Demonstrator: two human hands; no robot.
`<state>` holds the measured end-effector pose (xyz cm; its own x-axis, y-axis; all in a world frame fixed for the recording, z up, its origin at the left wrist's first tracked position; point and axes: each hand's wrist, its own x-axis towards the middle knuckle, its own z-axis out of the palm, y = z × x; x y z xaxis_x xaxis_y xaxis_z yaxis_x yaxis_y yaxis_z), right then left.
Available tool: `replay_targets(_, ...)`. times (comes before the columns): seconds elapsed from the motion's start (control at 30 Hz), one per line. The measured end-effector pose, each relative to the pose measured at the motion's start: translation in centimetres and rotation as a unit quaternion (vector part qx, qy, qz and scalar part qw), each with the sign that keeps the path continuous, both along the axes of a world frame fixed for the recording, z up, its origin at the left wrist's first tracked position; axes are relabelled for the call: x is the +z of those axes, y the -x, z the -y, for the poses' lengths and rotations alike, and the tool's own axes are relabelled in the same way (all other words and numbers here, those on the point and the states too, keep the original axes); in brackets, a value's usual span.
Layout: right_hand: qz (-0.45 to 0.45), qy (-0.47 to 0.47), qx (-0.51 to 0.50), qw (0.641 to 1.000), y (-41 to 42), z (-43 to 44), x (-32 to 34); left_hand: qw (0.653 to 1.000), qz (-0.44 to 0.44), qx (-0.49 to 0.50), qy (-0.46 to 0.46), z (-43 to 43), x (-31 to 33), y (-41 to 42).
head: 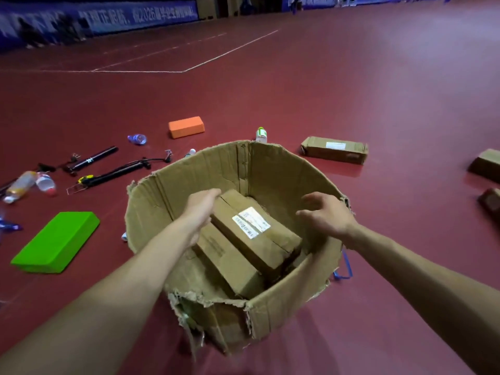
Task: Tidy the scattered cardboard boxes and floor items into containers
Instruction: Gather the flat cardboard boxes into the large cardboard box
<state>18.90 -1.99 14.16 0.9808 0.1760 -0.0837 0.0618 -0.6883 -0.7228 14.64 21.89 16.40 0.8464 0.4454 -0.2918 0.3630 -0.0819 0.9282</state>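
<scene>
while left hand point(201, 209) fingers press labelled box point(254, 231) in torn carton point(284, 169), right hand point(326, 215) fingers spread, empty.

Indoor sports hall indicated: red court floor point(351, 90) marked with white boundary lines point(189, 69); blue perimeter banners point(108, 20) at 11 o'clock.

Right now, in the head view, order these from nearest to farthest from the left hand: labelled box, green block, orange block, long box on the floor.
From the left hand:
1. Labelled box, in the big carton, touching the hand.
2. Orange block, beyond the carton, ahead.
3. Green block and long box, on the floor left and right: too close to call.
</scene>
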Motion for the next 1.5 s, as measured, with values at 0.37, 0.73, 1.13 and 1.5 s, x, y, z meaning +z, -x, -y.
replay_targets(0.37,0.116,-0.035,-0.103,0.987,4.8,15.3,-2.1,0.974,0.057,-0.199,-0.089,16.2,-1.8,1.4)
replay_targets(0.73,-0.056,-0.018,-0.326,0.943,17.2,37.9,-8.2,0.884,-0.014,-0.448,-0.134,40.9,-8.9,5.6)
replay_targets(1.13,-0.277,0.151,-0.561,0.766,36.7,55.1,-16.0,0.667,-0.066,-0.716,-0.193,62.8,-18.3,16.4)
replay_targets(1.5,-0.326,0.108,-0.628,0.698,39.0,55.7,-21.5,0.483,0.017,-0.738,-0.472,62.8,-24.3,17.4)
